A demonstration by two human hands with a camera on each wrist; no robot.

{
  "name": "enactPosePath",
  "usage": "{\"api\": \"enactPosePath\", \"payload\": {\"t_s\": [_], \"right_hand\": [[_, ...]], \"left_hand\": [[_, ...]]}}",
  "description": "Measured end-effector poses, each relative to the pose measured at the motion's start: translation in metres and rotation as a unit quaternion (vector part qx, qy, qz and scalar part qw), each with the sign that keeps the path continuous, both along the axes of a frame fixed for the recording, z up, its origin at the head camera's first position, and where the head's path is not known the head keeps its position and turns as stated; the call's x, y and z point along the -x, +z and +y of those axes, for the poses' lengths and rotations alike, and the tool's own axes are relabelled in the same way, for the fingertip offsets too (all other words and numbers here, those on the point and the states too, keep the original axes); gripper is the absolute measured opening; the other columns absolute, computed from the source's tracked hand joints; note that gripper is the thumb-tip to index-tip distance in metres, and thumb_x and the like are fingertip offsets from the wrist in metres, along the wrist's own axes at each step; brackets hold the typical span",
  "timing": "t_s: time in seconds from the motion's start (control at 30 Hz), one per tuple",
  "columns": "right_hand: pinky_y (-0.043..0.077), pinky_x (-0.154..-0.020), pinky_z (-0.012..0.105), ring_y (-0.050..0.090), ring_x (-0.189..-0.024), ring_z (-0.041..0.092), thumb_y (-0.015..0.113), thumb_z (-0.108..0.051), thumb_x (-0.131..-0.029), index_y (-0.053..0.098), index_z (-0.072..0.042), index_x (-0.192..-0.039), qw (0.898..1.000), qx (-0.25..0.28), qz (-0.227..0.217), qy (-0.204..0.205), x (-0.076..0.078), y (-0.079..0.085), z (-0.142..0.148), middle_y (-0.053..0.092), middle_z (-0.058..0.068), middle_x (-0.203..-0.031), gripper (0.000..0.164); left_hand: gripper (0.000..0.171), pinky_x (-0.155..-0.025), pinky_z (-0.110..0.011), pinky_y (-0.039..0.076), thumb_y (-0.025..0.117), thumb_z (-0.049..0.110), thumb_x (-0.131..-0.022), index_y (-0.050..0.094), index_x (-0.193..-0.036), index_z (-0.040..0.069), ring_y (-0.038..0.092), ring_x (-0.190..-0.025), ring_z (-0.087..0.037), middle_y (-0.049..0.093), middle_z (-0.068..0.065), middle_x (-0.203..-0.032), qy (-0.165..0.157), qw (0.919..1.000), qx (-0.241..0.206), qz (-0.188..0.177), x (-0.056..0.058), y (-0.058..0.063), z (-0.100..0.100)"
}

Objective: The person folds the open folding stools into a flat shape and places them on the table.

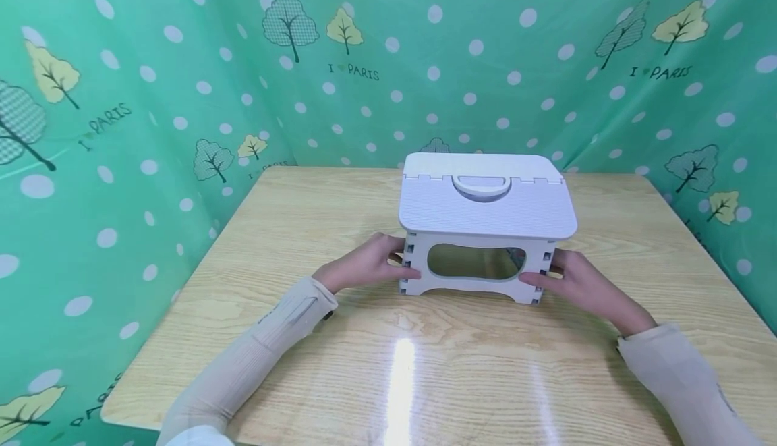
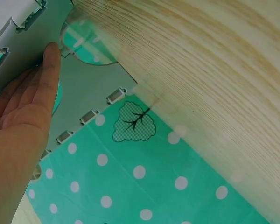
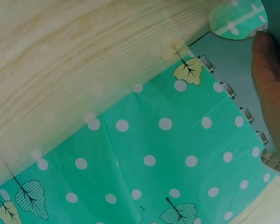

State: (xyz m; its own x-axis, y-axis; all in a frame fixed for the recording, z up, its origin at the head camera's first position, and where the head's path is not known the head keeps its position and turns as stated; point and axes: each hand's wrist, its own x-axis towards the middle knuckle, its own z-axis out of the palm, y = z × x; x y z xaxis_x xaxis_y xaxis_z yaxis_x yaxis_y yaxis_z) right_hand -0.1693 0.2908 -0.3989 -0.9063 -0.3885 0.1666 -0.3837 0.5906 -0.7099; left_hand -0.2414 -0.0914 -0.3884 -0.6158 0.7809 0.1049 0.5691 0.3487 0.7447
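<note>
A white folding step stool stands unfolded and upright on the table, its carry handle lying in the top. My left hand grips the stool's left side, thumb on the front panel and fingers around the side edge. On the opposite side my right hand holds it the same way, thumb across the front panel's right end. The left wrist view shows the left fingers against a leg panel. Only part of the right hand appears in the right wrist view, beside the stool's hinged panel.
The pale wooden table stretches out around the stool, with a bright light reflection near its front. A green polka-dot curtain hangs behind and along the sides. Through the stool's oval opening a small dark patterned patch shows; its kind is unclear.
</note>
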Motion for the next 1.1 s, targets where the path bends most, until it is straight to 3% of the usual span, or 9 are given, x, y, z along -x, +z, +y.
{"api": "enactPosePath", "payload": {"t_s": [0.4, 0.8, 1.1], "right_hand": [[0.056, -0.081, 0.025, 0.065, -0.099, 0.007, 0.068, -0.021, -0.096, 0.06, -0.003, -0.128, 1.0, 0.011, -0.018, 0.003, -0.0009, 0.0003, 0.0005, 0.07, 0.01, -0.113, 0.037], [0.056, -0.078, 0.026, 0.065, -0.095, 0.008, 0.069, -0.022, -0.096, 0.062, -0.004, -0.122, 1.0, 0.006, -0.018, -0.001, -0.0002, 0.0006, 0.0008, 0.071, 0.002, -0.107, 0.033], [0.056, -0.079, 0.025, 0.065, -0.097, 0.008, 0.068, -0.022, -0.096, 0.06, -0.003, -0.126, 1.0, 0.009, -0.021, 0.003, 0.0002, -0.0011, 0.0015, 0.071, 0.007, -0.111, 0.036]], "left_hand": [[0.039, -0.085, -0.021, 0.056, 0.077, 0.024, -0.09, 0.065, -0.121, 0.005, 0.069, -0.095, -0.005, 0.073, -0.001, -0.111, -0.002, 0.9999, 0.01, 0.012, -0.0024, 0.0025, 0.0003], [0.038, -0.085, -0.021, 0.056, 0.077, 0.024, -0.09, 0.065, -0.121, 0.006, 0.069, -0.094, -0.004, 0.073, -0.001, -0.11, 0.0, 0.9999, 0.011, 0.011, -0.0024, 0.0022, 0.0004], [0.039, -0.085, -0.022, 0.056, 0.077, 0.025, -0.089, 0.065, -0.122, 0.007, 0.069, -0.095, -0.005, 0.073, 0.0, -0.111, 0.0, 0.9999, 0.01, 0.009, -0.0023, 0.0021, 0.0006]]}}
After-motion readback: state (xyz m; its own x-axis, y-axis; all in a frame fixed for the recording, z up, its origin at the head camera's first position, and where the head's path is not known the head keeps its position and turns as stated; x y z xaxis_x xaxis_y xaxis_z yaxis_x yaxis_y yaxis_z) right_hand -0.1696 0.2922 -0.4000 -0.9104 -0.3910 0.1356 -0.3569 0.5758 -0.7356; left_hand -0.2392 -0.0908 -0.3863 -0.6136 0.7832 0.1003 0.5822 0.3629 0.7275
